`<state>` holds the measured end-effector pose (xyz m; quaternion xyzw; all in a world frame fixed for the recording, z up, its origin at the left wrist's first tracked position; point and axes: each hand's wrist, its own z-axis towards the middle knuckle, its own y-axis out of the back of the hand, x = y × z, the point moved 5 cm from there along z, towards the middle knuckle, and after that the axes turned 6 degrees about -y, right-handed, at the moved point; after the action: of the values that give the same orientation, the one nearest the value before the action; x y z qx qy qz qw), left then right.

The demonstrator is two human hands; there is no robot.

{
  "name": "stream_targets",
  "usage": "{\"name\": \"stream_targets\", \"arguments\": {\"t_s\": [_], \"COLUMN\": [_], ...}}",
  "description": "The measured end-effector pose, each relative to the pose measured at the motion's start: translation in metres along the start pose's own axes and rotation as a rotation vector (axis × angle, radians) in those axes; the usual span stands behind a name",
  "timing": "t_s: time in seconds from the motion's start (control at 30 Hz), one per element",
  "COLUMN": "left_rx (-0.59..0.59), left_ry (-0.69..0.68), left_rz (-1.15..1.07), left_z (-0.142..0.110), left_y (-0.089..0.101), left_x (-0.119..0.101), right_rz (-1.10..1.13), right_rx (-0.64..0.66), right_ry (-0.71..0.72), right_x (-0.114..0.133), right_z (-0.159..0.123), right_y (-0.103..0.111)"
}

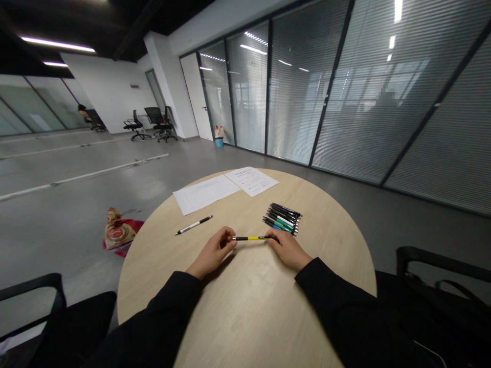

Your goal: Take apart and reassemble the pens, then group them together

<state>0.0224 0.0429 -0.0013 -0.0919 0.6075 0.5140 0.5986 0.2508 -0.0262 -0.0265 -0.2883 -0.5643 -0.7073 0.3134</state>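
Between my two hands a black and yellow pen (251, 238) is held level, just above the table. The fingers of my left hand (215, 249) pinch its left end. My right hand (287, 247) grips the other end, and its fingertips cover that end. Right behind my right hand lies a row of several pens (283, 216), mostly black, with green, white and blue parts. A single white and black pen (194, 225) rests on the table to the upper left of my left hand.
Two printed sheets, one blank-looking paper (207, 193) and one with text lines (251, 180), lie at the far side of the round wooden table (253, 317). Black chairs (76, 327) flank it. A red and beige bag (119, 231) sits on the floor at left.
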Motion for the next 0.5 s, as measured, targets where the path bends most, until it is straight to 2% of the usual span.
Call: {"name": "stream_targets", "arguments": {"t_s": [0.5], "left_rx": [0.022], "left_ry": [0.061], "left_rz": [0.038], "left_z": [0.0001], "left_y": [-0.0012], "left_x": [0.0011], "right_rz": [-0.01], "right_rx": [-0.003], "right_ry": [-0.004], "right_x": [0.0001], "right_z": [-0.0005], "right_y": [0.0007]}}
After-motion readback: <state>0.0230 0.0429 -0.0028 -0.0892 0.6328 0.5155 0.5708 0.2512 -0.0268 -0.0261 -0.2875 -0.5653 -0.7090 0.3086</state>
